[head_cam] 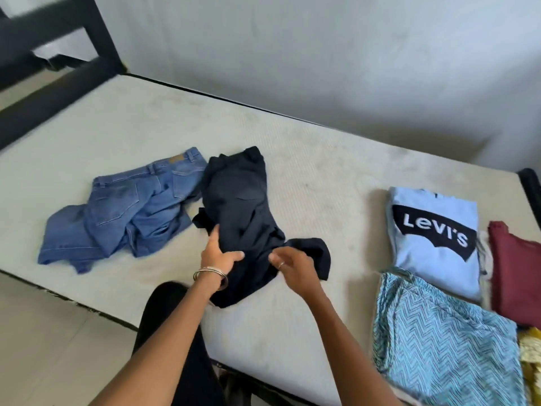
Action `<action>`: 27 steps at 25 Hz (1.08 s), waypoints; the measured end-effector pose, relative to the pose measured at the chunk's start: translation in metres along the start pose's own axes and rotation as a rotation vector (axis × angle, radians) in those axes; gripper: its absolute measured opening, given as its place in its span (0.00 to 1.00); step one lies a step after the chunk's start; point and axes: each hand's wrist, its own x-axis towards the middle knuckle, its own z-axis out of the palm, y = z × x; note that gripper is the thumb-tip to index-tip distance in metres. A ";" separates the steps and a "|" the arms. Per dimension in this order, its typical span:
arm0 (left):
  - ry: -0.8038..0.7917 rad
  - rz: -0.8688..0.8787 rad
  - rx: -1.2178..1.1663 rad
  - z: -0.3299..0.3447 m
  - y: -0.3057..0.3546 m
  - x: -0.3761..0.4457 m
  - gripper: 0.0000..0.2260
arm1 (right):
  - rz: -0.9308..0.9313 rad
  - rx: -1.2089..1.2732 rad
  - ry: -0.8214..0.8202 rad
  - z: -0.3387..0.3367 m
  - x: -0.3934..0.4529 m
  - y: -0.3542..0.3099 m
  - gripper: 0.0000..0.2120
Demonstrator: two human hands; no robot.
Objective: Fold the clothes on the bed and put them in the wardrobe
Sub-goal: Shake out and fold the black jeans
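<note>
Our two bare forearms reach in from the bottom edge, cut off above the elbow, and meet over the dark trousers lying crumpled on the bare mattress. Our left hand, bangles on its wrist, grips the left edge of the dark cloth, thumb on top and fingers curled under the fold. Our right hand, a ring on one finger, is bent at the wrist with its fingertips pinching a bunched ridge of the same garment near its turned-out lower end. Just left of the trousers, touching them, the blue jeans lie in a loose heap, waistband toward the wall. Well apart on the right sit folded pieces: a light blue Levi's shirt, a blue zigzag-patterned garment nearer us and partly cut by the bottom edge, and a maroon garment cut off at the right edge. A yellow cloth peeks in at the right border, too little of it showing to identify. The wardrobe is not in view.
</note>
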 end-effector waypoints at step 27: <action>-0.074 -0.509 -0.497 0.050 0.002 0.015 0.12 | -0.384 -0.711 0.027 0.021 0.007 0.002 0.33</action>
